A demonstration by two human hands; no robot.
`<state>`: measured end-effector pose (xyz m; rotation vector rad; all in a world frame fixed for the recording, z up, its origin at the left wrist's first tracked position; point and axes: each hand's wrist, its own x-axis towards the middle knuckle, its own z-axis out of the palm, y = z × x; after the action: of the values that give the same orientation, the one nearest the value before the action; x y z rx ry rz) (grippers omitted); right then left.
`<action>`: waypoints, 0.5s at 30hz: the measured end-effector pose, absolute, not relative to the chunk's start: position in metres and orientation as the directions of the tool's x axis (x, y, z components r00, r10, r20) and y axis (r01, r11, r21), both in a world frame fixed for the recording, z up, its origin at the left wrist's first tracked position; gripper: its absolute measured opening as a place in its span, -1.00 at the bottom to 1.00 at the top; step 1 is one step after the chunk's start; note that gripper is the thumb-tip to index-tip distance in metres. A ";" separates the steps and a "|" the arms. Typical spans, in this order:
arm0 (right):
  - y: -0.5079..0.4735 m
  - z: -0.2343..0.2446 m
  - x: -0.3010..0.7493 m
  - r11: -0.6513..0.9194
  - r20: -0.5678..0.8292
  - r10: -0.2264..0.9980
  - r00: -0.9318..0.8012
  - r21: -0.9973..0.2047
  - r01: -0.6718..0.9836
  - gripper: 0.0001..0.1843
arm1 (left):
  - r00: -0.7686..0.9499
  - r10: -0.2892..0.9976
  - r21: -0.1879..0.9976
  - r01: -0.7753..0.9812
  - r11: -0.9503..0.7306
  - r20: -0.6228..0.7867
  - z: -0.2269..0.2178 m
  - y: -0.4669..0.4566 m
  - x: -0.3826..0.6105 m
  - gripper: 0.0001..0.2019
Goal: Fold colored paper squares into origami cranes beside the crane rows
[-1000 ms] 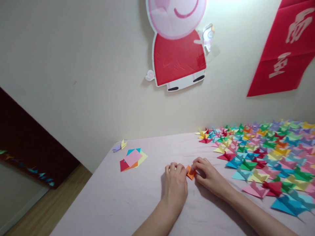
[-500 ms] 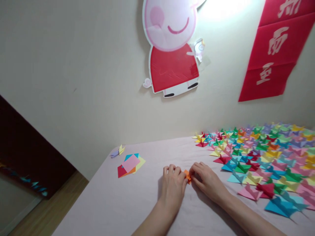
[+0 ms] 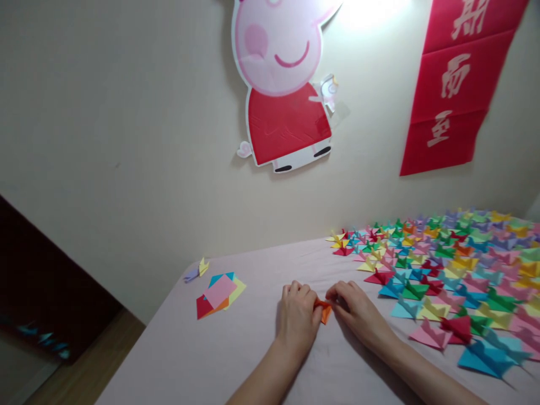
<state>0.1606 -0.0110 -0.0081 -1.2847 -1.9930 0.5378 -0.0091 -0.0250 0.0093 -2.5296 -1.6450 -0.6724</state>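
Between my two hands is a small folded piece of orange paper [image 3: 324, 313], its lower point showing below the fingers. My left hand [image 3: 298, 310] rests on the cloth-covered table and grips the paper's left end with curled fingers. On the other side, my right hand [image 3: 350, 301] pinches the right end between thumb and fingertips. Parts of the paper are hidden by the fingers. To the left lies a loose stack of coloured paper squares [image 3: 220, 290], a pink one on top.
Many folded paper cranes [image 3: 430, 281] in mixed colours cover the right side of the table [image 3: 169, 360]. Two more folded pieces, purple and yellow [image 3: 203, 266], sit at the back left corner. Behind stands a wall with a pig cutout [image 3: 291, 124] and a red banner [image 3: 451, 95].
The view has shifted a little. The orange paper has turned between my fingers, and its point now shows lower, towards me. Both hands keep their hold on it.
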 end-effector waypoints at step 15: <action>0.009 0.002 0.167 0.344 0.133 0.923 -0.362 -0.708 0.617 -0.83 | 0.229 0.922 0.349 0.875 -0.335 0.311 0.010 -0.018 -0.009 -0.88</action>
<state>0.1666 0.0090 0.0015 -1.3404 -2.0885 0.7686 -0.0086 -0.0185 0.0096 -2.5394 -1.8642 -0.7645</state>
